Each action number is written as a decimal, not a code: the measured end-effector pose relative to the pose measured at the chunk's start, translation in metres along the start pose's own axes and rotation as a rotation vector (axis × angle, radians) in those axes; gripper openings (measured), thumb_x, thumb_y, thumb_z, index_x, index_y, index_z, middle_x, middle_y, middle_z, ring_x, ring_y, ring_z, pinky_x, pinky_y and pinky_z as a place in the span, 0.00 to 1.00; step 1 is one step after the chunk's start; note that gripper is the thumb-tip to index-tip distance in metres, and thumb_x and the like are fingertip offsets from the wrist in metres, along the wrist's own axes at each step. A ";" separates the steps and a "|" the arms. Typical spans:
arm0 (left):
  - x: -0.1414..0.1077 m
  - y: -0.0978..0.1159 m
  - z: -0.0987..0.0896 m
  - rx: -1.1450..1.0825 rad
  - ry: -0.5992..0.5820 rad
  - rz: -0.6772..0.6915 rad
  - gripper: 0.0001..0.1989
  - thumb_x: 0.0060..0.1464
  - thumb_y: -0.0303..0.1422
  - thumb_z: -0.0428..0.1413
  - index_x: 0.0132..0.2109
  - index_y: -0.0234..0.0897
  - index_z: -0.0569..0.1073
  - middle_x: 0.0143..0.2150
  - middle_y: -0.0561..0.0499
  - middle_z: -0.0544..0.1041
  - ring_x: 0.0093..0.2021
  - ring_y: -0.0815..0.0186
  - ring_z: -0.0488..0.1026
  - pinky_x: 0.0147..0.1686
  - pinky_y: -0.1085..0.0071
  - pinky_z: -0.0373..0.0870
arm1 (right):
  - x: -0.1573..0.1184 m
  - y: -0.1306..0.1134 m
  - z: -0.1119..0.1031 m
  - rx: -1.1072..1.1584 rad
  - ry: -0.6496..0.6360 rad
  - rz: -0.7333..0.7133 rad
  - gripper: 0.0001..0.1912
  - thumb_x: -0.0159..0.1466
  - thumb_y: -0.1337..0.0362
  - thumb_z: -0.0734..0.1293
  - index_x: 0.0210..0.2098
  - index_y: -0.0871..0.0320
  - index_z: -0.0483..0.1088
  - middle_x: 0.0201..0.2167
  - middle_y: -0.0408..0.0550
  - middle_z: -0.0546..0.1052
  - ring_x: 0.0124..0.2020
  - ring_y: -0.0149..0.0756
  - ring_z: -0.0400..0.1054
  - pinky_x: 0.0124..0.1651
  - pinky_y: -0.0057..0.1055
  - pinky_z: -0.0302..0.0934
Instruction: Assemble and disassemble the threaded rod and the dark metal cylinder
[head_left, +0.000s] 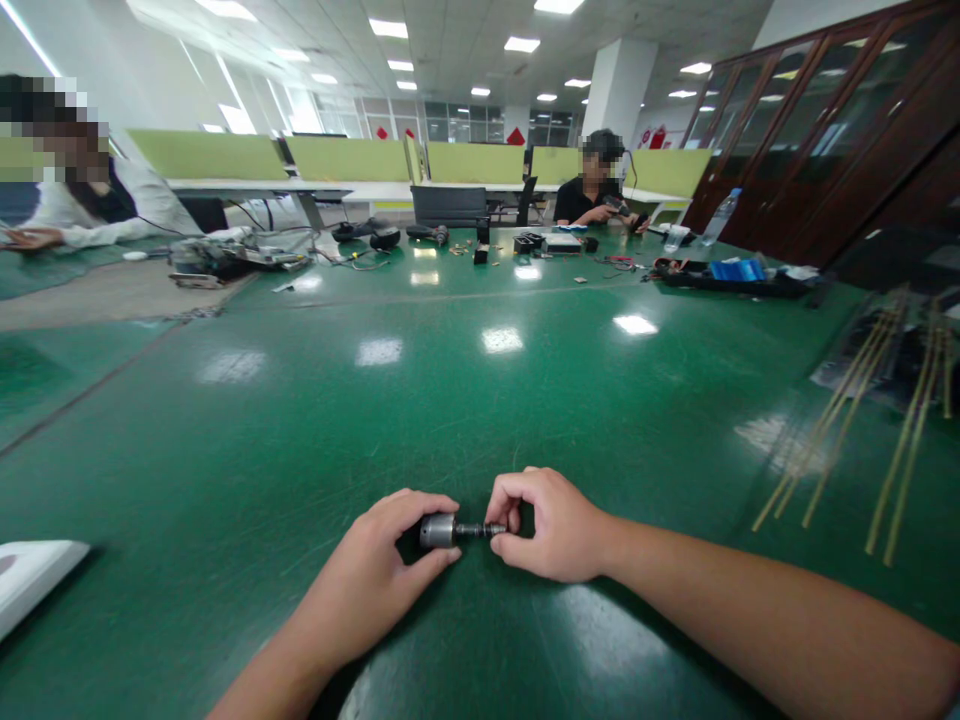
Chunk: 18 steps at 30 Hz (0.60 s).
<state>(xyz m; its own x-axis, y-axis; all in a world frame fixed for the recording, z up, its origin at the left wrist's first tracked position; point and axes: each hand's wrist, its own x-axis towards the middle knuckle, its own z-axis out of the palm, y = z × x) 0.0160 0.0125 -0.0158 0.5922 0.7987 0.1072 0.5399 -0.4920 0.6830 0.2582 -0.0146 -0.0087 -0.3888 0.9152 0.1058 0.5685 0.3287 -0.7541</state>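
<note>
A small grey metal cylinder (438,531) with a dark end lies low in the middle of the view, just over the green tabletop. Out of its right side runs a thin stepped metal shaft (474,531). My left hand (397,545) curls round the cylinder, thumb and forefinger on opposite sides of it. At the shaft's far end, the thumb and bent fingers of my right hand (544,525) pinch the tip. Whether shaft and cylinder are one piece or two fitted together, I cannot tell.
Thin yellowish sticks (844,430) lie at the right. A white object (34,580) sits at the left edge. Across the green table (450,400) are a black tray (731,278), a plastic bottle (721,217) and electronic parts (225,252). Two other people sit beyond, left and right.
</note>
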 end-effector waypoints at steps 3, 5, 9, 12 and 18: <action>0.000 0.000 -0.001 0.000 -0.002 -0.008 0.15 0.56 0.31 0.60 0.50 0.46 0.72 0.46 0.51 0.76 0.47 0.60 0.72 0.48 0.64 0.68 | 0.000 0.001 0.000 0.012 -0.002 0.003 0.08 0.54 0.64 0.72 0.33 0.57 0.71 0.26 0.40 0.76 0.28 0.31 0.70 0.37 0.28 0.60; 0.000 0.001 -0.001 -0.003 -0.005 -0.009 0.15 0.56 0.31 0.60 0.50 0.47 0.72 0.46 0.52 0.76 0.47 0.61 0.72 0.48 0.64 0.68 | 0.000 0.001 0.001 0.016 0.001 0.009 0.10 0.53 0.61 0.74 0.32 0.56 0.71 0.26 0.39 0.76 0.28 0.31 0.70 0.37 0.29 0.60; 0.000 0.000 -0.001 -0.011 -0.009 -0.009 0.14 0.56 0.31 0.60 0.50 0.46 0.72 0.45 0.52 0.76 0.46 0.61 0.72 0.48 0.64 0.68 | 0.001 0.002 0.002 0.007 0.006 0.019 0.09 0.54 0.61 0.74 0.32 0.56 0.71 0.25 0.39 0.75 0.28 0.30 0.70 0.37 0.28 0.59; 0.000 0.000 -0.001 -0.014 -0.005 -0.012 0.15 0.56 0.31 0.60 0.50 0.47 0.72 0.46 0.52 0.76 0.47 0.61 0.72 0.48 0.64 0.68 | 0.001 0.002 0.002 -0.001 0.010 0.023 0.08 0.55 0.62 0.73 0.31 0.57 0.71 0.25 0.39 0.75 0.27 0.30 0.70 0.36 0.28 0.59; 0.000 0.000 0.000 -0.011 -0.009 -0.023 0.15 0.56 0.31 0.60 0.50 0.48 0.71 0.46 0.54 0.76 0.47 0.62 0.72 0.49 0.65 0.67 | 0.000 0.002 0.002 0.001 0.020 0.011 0.08 0.55 0.62 0.73 0.31 0.57 0.71 0.25 0.38 0.75 0.27 0.29 0.70 0.37 0.28 0.59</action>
<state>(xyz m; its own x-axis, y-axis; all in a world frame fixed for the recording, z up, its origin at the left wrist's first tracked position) 0.0155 0.0124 -0.0155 0.5851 0.8065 0.0847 0.5468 -0.4695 0.6933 0.2575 -0.0149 -0.0114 -0.3681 0.9232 0.1109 0.5720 0.3189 -0.7558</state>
